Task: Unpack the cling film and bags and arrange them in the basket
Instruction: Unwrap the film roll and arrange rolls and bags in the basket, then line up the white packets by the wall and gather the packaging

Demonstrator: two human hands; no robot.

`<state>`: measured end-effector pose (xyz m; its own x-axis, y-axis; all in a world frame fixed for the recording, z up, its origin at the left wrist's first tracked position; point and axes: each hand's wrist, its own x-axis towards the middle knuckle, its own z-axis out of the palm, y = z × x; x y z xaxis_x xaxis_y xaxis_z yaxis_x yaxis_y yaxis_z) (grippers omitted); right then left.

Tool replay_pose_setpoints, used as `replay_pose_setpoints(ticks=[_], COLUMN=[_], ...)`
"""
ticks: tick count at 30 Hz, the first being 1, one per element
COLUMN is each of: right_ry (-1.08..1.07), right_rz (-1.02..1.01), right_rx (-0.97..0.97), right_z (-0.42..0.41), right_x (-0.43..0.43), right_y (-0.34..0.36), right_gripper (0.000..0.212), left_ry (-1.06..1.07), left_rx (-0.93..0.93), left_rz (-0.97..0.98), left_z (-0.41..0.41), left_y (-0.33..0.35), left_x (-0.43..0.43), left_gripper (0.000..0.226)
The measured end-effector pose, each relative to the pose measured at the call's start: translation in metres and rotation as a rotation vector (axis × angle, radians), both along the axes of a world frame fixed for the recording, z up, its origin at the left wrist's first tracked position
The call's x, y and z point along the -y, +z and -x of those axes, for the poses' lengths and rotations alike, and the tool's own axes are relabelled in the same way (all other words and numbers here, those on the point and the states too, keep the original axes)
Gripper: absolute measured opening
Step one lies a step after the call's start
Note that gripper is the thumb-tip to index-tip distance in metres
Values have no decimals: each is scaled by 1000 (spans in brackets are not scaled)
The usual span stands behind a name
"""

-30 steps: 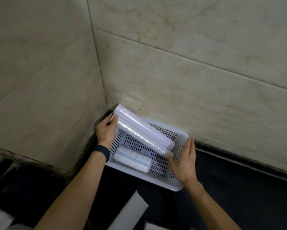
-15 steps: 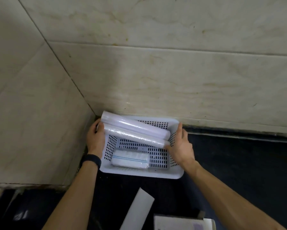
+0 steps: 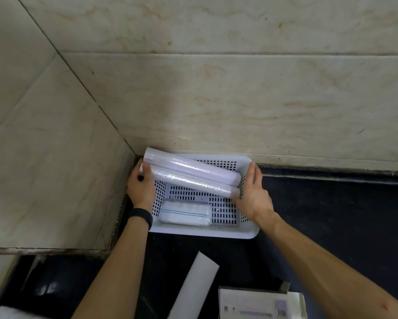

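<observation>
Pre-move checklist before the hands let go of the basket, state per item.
1. Basket flat on the dark counter, tucked into the wall corner: ok.
2. Two long rolls fully inside the basket: not ok, their left ends ride over the left rim.
3. Small bag pack lying flat on the basket floor: ok.
4. Left hand steadying the roll ends: ok.
5. Right hand bracing the right wall: ok.
6. Rolls stable once released: cannot tell.

One head-worn wide-angle view looks steeply down, close over the basket [image 3: 202, 233] in a tiled corner
</observation>
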<state>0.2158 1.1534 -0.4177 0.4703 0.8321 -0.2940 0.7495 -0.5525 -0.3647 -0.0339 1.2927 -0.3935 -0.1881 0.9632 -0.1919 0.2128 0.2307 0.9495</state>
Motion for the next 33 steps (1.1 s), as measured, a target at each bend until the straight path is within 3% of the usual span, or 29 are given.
replay_pose_setpoints(ticks=[9,14,17,22,28,33], right_ry=[-52,-2,120,326,517,782], right_rz=[26,38,-29,-265,-430,-422], right_rx=[19,-104,-87,-143,-267,-279], right_z=[2,-10,-21,-15,27,83], right_x=[0,5,23,81,157,188], right_y=[0,21,46,91,140,156], right_gripper=[109,105,82,51,38,38], left_ry=[-177,-350,-401,-418,-329,-201], left_rx=[-111,-359,-602,-801,-908,-959], left_rz=[85,-32,-165,-208,-154,-69], left_z=[12,23,24,21,36,78], left_y=[7,27,42,69,89,91], left_x=[-2,34,78,161,261,343], left_gripper=[53,64,68,65,63,62])
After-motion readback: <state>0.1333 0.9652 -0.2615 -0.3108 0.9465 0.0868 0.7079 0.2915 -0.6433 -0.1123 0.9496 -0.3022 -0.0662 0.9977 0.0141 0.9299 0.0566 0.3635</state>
